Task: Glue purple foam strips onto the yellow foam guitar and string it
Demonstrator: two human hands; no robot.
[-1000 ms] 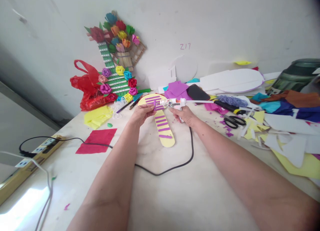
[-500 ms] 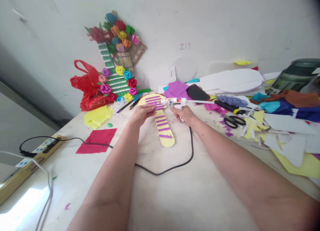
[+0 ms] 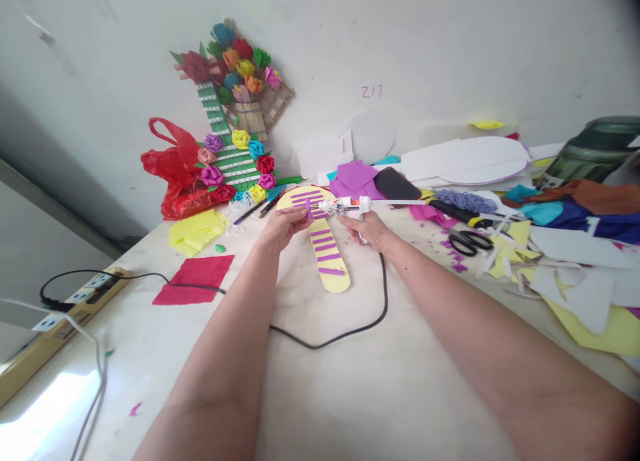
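Between the fingertips of my left hand is a small purple strip, held upright. My right hand is wrapped round the handle of a white glue gun, its nozzle pointing left, close to the strip. A white glue stick sticks out of the gun's back. Both hands are over a yellow cutout with a round top and a straight stem, lying on the table. Purple strips run across it in rows. The strip hides part of the round top.
Paper flower decorations and a red bag stand at the back left. A power strip lies left; a black cord loops near my arms. Right are scissors, a dark phone-like object and paper scraps.
The purple strip in my left hand has shifted slightly left and is tilted a little differently. The glue gun has moved slightly left with my right hand.
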